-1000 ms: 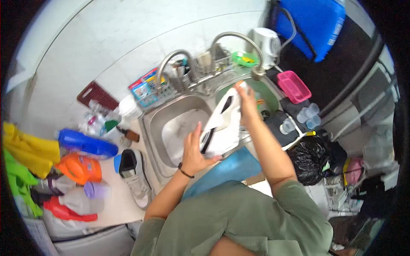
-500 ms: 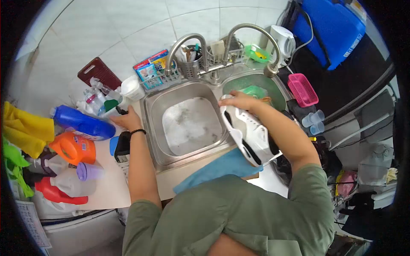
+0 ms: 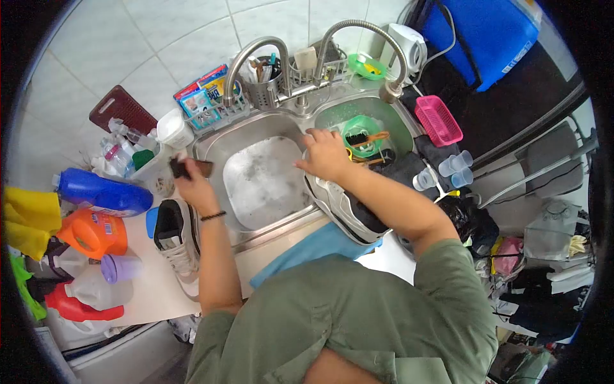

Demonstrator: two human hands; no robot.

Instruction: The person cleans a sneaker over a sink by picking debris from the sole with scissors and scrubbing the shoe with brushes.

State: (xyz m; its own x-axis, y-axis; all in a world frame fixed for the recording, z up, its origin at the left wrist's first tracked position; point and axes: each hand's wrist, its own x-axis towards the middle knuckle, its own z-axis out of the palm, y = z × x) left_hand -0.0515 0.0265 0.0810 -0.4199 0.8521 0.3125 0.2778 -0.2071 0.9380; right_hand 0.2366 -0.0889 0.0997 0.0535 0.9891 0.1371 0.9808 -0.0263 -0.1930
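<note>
My left hand (image 3: 197, 187) is closed around a small brush (image 3: 203, 168) with a brown back and dark bristles, over the left rim of the sink. My right hand (image 3: 325, 155) is open, its fingers apart above the divider between the basins. A white and black sneaker (image 3: 339, 203) lies beneath my right wrist, toe at the basin's front right corner, partly covered by my forearm. Its likely mate, a white sneaker (image 3: 178, 240) with dark lining, stands on the counter by my left forearm. The left basin (image 3: 214, 150) contains whitish, soapy-looking water with dark specks.
A green bowl (image 3: 363, 136) with a wooden-handled brush (image 3: 378, 136) sits in the right basin. Two curved faucets (image 3: 281, 48) rise behind. Bottles, including a blue one (image 3: 102, 192) and an orange one (image 3: 96, 233), crowd the left. A blue cloth (image 3: 313, 256) lies in front.
My right hand has let go of the sneaker, which now lies lower under my wrist. My left hand has lifted the brush from beside the bottles toward the sink. The view has shifted slightly.
</note>
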